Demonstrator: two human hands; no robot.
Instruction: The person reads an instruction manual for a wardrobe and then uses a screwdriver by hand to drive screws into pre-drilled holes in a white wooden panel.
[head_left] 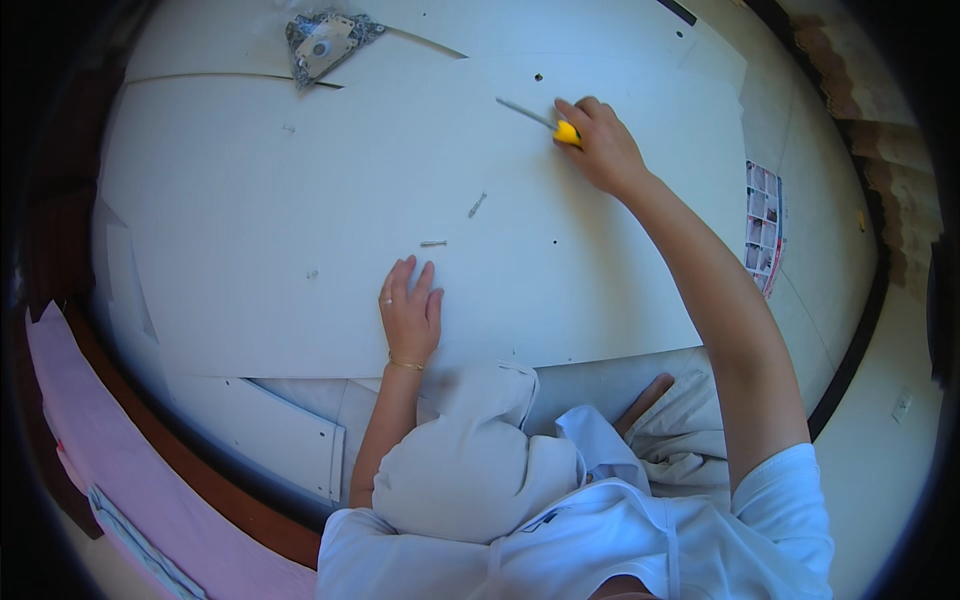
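Two bare hands are working over a large white panel lying flat on the floor, the person kneeling at its near edge. Nearest, the left hand is resting palm down on the panel, fingers spread and holding nothing. Just beyond its fingertips a small screw is lying loose, and a second screw is lying a little farther up, tilted. Farther off, the right hand is closing around the yellow handle of a screwdriver, its grey shaft pointing up and left along the board. The screwdriver looks light and stiff, best held by the thick handle; the screws look tiny and apt to roll, best pinched by the shank. At the far edge a clear bag of metal fittings is sitting on the panel, and a printed instruction sheet is lying to the right.
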